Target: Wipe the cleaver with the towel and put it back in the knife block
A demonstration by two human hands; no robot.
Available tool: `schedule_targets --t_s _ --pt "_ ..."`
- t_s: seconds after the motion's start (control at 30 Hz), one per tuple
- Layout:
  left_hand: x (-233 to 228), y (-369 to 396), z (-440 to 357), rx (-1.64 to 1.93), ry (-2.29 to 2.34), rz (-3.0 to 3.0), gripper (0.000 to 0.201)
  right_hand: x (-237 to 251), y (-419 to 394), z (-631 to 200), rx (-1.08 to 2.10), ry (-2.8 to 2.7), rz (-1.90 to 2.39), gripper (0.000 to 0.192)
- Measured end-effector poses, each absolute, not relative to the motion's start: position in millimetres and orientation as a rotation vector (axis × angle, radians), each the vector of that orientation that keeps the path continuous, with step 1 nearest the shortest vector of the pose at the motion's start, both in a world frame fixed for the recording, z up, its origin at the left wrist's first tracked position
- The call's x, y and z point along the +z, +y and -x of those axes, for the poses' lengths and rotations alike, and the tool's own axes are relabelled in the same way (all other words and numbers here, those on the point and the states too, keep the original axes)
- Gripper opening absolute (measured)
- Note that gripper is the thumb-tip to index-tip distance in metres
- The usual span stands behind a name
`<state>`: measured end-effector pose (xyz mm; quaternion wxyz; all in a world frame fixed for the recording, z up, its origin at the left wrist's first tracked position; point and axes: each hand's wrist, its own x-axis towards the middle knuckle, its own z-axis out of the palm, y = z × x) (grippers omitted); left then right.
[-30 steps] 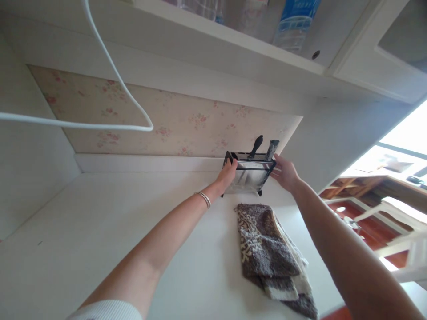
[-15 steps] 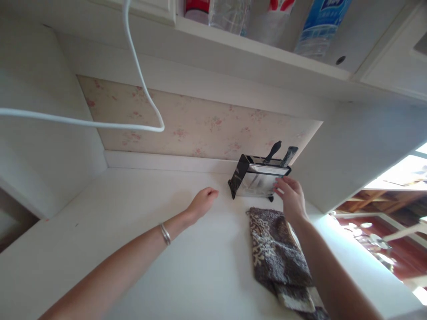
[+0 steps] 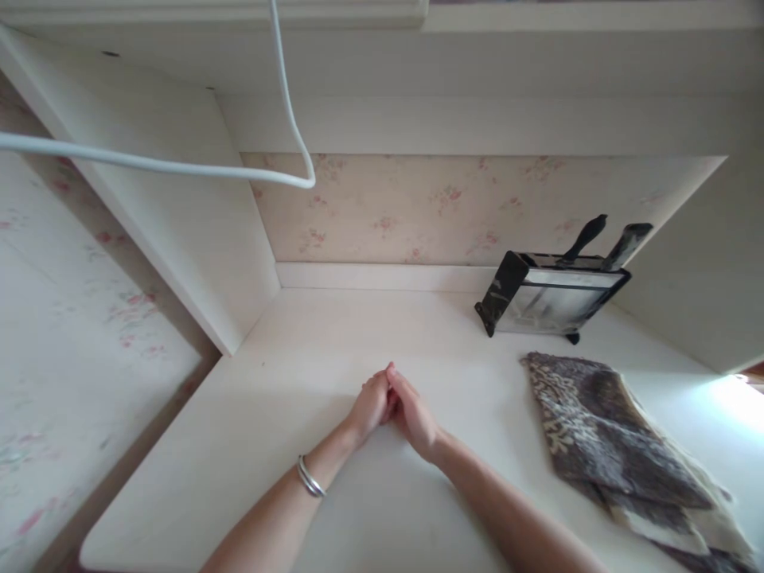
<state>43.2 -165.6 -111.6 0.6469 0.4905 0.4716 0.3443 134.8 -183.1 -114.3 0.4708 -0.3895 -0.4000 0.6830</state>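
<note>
Over the middle of the white counter [image 3: 334, 334], my left hand [image 3: 371, 402] and my right hand [image 3: 416, 414] are clasped together. Their fingers are folded in against each other, and nothing shows between them, though the palms are hidden. Silver bangles [image 3: 310, 477] circle the left wrist. Right of the hands, well apart from them, lies a folded brown and cream patterned towel [image 3: 614, 438]. Behind the towel a black-framed knife block [image 3: 552, 306] with clear sides stands near the back wall, and two dark handles [image 3: 588, 235] stick up out of it.
A white cable [image 3: 179, 169] hangs across the upper left, in front of the counter. Above is the underside of a white cabinet [image 3: 418, 72]. White side panels [image 3: 196, 199] bound the recess, and floral wallpaper [image 3: 411, 215] covers its back.
My right hand has left the knife block's side and come left to meet my left hand; the two are now clasped. The view has turned left, and the bottles on the shelf have gone out of sight.
</note>
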Motion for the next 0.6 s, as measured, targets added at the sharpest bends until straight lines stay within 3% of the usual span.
schedule_targets --t_s 0.27,0.6 --pt "-107.6 -162.6 -34.9 0.749 0.989 -1.08 0.065 -128.2 -179.8 -140.9 1.567 -1.115 0.978 0.05" --pt "-96.1 -168.0 -36.0 0.687 0.908 -1.321 0.06 -132.8 -180.7 -151.6 1.61 -1.059 0.938 0.035"
